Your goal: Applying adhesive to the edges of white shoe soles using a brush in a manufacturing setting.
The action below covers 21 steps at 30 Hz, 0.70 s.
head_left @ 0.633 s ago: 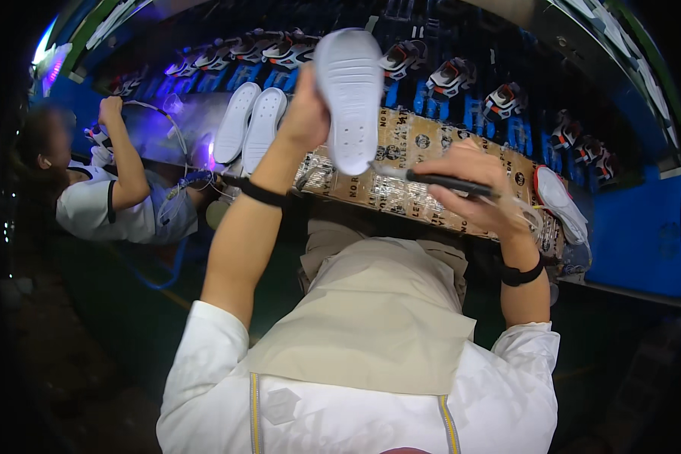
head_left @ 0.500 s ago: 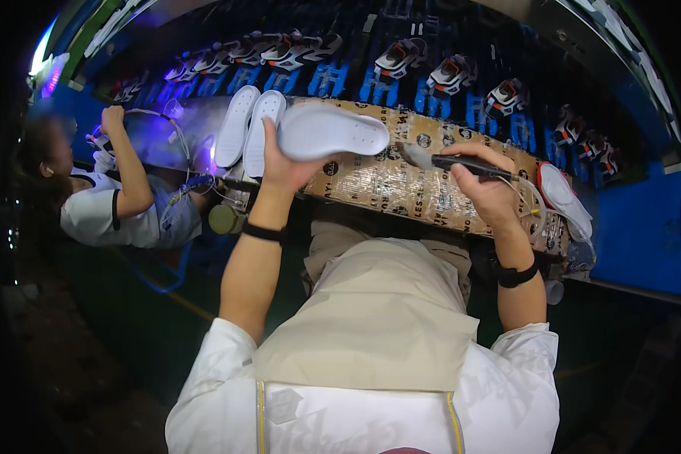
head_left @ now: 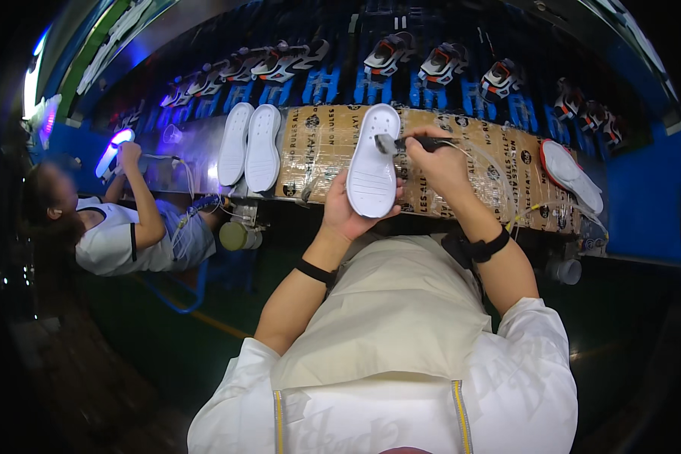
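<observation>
Head view shows the left hand (head_left: 346,216) gripping a white shoe sole (head_left: 373,160) above the counter (head_left: 477,163) while the right hand (head_left: 440,160) clasps a brush (head_left: 410,142) at its toe, likely mid-coating; next, steady strokes down its length.

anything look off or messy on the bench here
Nothing stands out. The left hand holds a white sole, the right hand puts a brush to it, and two soles lie neatly side by side.

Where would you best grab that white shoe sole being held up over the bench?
Probably at its near, narrow end, from below, as the left hand does. The white sole stands long and flat, and that grip leaves its face open to the brush in the right hand.
</observation>
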Tool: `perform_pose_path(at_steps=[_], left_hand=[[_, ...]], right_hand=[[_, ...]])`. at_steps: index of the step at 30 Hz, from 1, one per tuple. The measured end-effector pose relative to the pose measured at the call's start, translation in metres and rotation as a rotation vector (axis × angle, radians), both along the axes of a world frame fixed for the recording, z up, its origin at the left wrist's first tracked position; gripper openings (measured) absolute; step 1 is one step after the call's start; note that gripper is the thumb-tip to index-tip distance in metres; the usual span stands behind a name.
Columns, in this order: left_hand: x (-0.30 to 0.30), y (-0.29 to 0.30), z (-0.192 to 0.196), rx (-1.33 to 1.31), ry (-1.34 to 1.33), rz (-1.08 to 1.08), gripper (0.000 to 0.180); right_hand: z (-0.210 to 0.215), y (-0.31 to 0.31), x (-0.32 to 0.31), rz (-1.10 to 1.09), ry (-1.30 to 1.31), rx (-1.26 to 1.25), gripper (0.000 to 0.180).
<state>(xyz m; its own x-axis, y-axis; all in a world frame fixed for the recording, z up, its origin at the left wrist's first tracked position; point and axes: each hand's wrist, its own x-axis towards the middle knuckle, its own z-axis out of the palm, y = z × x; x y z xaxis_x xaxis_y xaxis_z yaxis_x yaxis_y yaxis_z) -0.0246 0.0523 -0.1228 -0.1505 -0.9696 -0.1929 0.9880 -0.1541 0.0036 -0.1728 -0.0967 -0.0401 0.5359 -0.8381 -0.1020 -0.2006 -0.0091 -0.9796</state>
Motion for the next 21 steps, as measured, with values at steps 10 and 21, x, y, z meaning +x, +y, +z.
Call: perform_pose_path(at_steps=[10, 21], left_hand=[[-0.017, -0.032, 0.013, 0.033, -0.395, 0.344, 0.063], [-0.028, -0.020, 0.057, -0.187, -0.334, 0.154, 0.068]], right_hand=[[0.037, 0.036, -0.004, 0.398, 0.123, -0.783, 0.017], [0.053, 0.004, 0.005, 0.045, -0.117, -0.687, 0.025]])
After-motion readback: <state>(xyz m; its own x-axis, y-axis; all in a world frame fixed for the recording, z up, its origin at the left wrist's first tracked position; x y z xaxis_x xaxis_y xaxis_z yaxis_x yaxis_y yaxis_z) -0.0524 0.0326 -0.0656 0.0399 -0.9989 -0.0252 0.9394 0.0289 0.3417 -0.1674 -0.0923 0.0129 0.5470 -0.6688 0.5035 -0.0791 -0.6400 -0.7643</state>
